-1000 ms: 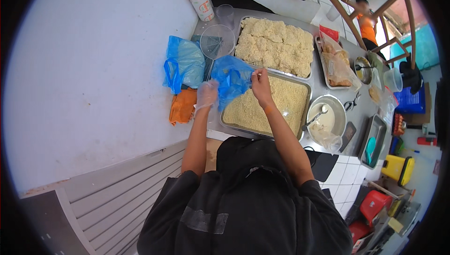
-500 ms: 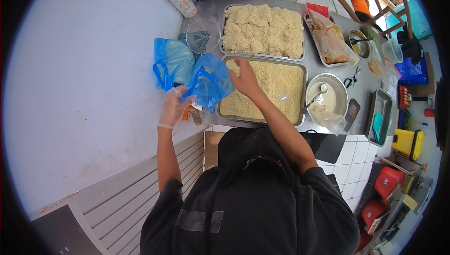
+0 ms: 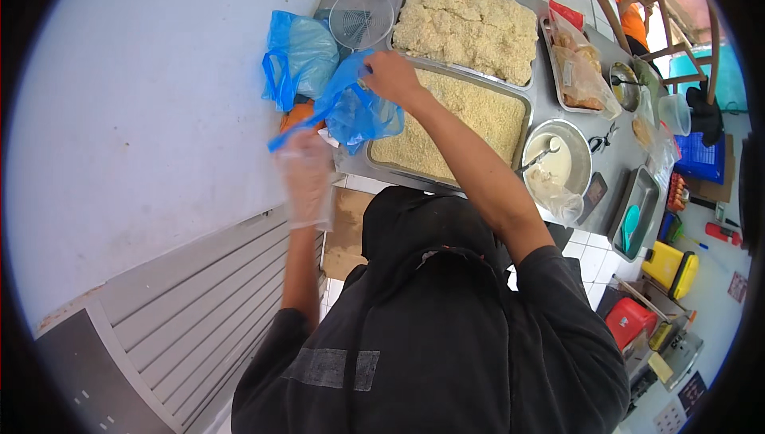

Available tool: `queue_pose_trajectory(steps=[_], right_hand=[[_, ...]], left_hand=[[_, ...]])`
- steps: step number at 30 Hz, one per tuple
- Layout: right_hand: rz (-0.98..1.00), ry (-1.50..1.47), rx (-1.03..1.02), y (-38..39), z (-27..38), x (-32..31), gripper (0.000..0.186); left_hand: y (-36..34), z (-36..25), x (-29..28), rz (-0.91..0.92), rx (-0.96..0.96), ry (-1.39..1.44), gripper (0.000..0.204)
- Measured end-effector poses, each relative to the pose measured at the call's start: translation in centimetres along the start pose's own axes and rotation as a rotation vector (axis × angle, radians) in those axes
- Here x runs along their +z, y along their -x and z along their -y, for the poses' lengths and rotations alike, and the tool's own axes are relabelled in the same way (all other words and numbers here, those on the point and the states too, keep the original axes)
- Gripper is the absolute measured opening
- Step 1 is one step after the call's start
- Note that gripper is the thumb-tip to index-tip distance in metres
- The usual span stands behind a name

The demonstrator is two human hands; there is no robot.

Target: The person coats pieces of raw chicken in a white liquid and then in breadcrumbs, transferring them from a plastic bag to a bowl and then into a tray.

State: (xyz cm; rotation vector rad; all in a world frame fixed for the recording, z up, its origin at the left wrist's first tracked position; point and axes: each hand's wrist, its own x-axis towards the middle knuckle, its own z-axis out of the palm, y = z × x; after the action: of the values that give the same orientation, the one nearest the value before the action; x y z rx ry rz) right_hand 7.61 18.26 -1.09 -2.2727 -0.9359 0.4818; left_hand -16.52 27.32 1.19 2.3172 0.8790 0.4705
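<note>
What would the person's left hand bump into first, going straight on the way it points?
Probably the nearer blue bag, whose stretched edge lies at the left hand; then perhaps the orange cloth, though blur leaves depth unsure.

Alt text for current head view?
A person's bare right hand grips a blue bag while the left hand, gloved and blurred, is at its left edge. The bag overlaps the left side of a tray of crumbs, with a tray of breaded pieces beyond and a metal bowl at right.
</note>
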Motion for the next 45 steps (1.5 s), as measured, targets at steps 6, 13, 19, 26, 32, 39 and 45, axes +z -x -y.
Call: queue_pose_trajectory(steps=[6,13,19,26,32,39,45], right_hand=[[0.169,0.044,-0.154,0.1,2.7,1.4,0.040],[-0.050,0.045,0.029,-0.8,0.8,0.3,0.043],[-0.099,-0.105,0.018,-1.3,-3.0,-3.0,0.043],[-0.484,-0.360,0.127,6.9,-15.4,-11.2,0.053],[-1.024,0.499,0.654,26.0,-35.2,-24.7,0.091],[-0.884,-0.873,0.824,22.7,-33.6,-24.9,0.122],[-1.201,-0.988,0.687,17.6,-36.4,-25.1,0.057]], left_hand=[[-5.9,2.9,13.7,0.065,-0.062,-0.259,0.037],[-8.0,6.3,13.3,0.156,-0.021,-0.039,0.023],[-2.4,5.0,8.7,0.009,-0.617,1.350,0.034],[-1.6,2.1,6.9,-0.122,-0.614,1.349,0.030],[-1.7,4.0,7.4,-0.061,-0.635,1.081,0.036],[-3.0,4.3,7.0,-0.037,-0.745,1.129,0.029],[-5.6,2.0,6.6,-0.186,-0.457,1.333,0.024]])
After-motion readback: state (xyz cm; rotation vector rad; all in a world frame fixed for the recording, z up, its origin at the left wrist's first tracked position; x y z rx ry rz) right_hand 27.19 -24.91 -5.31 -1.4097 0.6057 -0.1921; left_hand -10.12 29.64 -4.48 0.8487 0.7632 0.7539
